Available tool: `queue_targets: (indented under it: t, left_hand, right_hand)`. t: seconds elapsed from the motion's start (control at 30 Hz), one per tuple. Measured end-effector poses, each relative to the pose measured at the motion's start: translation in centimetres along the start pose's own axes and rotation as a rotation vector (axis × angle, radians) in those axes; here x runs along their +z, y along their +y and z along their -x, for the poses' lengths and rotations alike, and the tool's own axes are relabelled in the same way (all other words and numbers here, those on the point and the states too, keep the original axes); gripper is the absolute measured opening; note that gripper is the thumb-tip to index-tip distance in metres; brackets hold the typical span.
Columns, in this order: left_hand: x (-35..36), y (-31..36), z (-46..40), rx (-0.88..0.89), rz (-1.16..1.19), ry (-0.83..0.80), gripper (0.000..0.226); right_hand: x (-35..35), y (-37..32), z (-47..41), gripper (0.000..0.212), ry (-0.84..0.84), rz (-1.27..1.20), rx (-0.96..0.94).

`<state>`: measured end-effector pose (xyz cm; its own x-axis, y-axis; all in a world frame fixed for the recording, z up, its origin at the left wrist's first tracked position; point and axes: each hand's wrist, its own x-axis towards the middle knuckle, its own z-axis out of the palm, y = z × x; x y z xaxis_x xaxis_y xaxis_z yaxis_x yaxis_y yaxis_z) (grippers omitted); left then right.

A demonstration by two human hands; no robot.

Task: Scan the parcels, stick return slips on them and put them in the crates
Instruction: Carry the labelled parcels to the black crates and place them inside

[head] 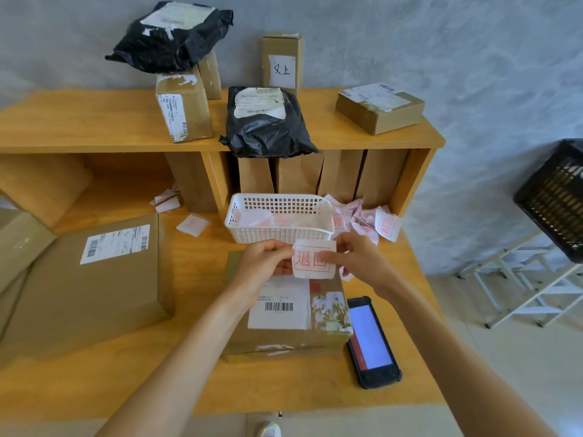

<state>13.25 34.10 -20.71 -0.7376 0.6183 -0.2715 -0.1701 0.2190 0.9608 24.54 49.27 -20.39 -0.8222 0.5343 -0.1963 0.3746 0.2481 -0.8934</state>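
Both hands pinch one slip (312,260) — left hand (268,260) at its left edge, right hand (356,257) at its right — above parcel (284,310), near basket (277,216). Scanner (372,342) lies right of parcel; crate (555,197) far right.

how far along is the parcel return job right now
Done: nothing certain; whether the scanner, lying screen lit beside the parcel, has read it cannot be told. In hand: the left hand and right hand pinch a red-stamped return slip above it, not yet stuck. Left: sticking it, crating it in the black crate, then the shelf's five parcels.
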Motion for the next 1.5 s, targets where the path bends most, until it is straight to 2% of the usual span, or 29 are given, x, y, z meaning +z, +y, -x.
queue_targets:
  t: [0.13,0.3,0.47,0.63,0.97,1.17,1.3,1.4,1.5]
  left_hand:
    - [0.5,-0.7,2.1,-0.041,0.060,-0.038,0.004]
    - [1.3,-1.6,4.2,-0.051,-0.168,-0.092,0.025]
    - [2.1,-2.4,4.9,-0.129,-0.198,-0.071,0.028]
    - [2.6,-3.5,5.1,-0.063,-0.366,-0.022,0.031]
    - [2.9,-4.4,5.1,-0.015,-0.470,0.025,0.031]
    - [3.9,-5.0,5.8,0.122,-0.645,0.060,0.035]
    - [4.4,-5.5,6.1,0.164,-0.736,0.059,0.053]
    - [4.3,-5.3,6.1,0.170,-0.824,0.059,0.058]
    - [3.6,-4.6,6.1,0.128,-0.886,0.027,0.061]
  right_hand:
    - [-0.8,1.2,2.7,0.018,-0.096,0.090,0.080]
    - [-0.9,2.5,4.5,0.019,-0.126,0.102,0.174]
    - [-0.4,3.8,5.6,0.030,-0.119,0.168,0.238]
    - [0.1,4.4,5.9,0.034,-0.099,0.224,0.241]
    - [0.7,4.7,5.7,0.033,-0.101,0.339,0.206]
    - [0.7,5.1,6.2,0.036,-0.046,0.467,0.156]
    - [0.8,6.0,6.7,0.037,-0.121,0.310,0.153]
    - [0.6,6.4,6.9,0.039,-0.160,0.160,0.167]
    - [0.4,6.7,7.1,0.040,-0.180,0.110,0.158]
